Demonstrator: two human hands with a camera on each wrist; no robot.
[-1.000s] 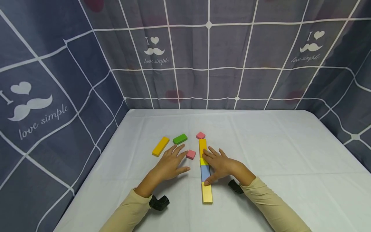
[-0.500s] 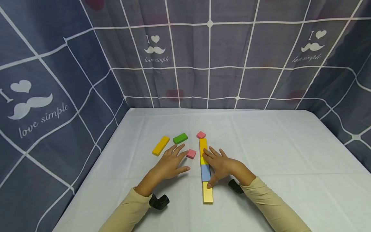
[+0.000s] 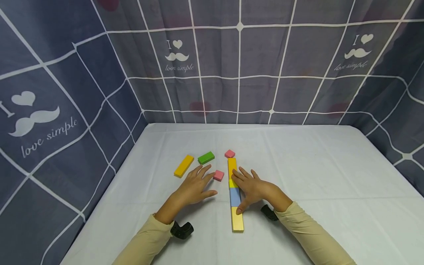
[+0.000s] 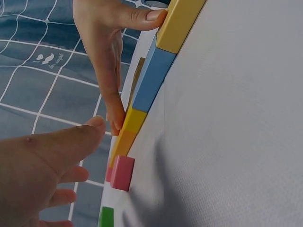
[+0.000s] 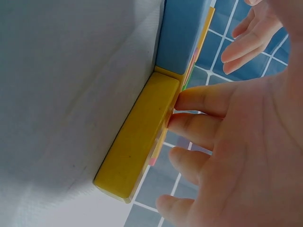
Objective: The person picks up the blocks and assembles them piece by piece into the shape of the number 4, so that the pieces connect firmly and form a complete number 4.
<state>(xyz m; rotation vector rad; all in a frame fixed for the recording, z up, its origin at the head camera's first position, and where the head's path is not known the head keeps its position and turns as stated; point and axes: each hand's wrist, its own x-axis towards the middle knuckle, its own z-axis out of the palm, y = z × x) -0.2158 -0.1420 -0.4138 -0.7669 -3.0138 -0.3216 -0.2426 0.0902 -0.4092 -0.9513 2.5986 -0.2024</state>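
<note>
A straight row of wooden blocks lies on the white table. From far to near come a long yellow block (image 3: 232,166), a short yellow block (image 3: 233,183), a blue block (image 3: 235,197) and a pale yellow block (image 3: 237,222). My right hand (image 3: 255,189) is spread along the row's right side. Its fingertips touch the yellow blocks and its thumb touches the pale yellow one, as the left wrist view also shows. My left hand (image 3: 193,188) hovers left of the row, fingers apart and holding nothing. By its index finger lies a pink block (image 3: 218,176).
Another pink block (image 3: 229,154) sits at the row's far end. Beyond my left hand are a green block (image 3: 206,158) and a loose yellow block (image 3: 183,166). A grey-blue checked curtain (image 3: 258,55) rises behind the white table (image 3: 314,165) and at both sides.
My right thumb has slid slightly nearer, from the edge by the blue block onto the pale yellow block. The left hand and the loose blocks stay in place.
</note>
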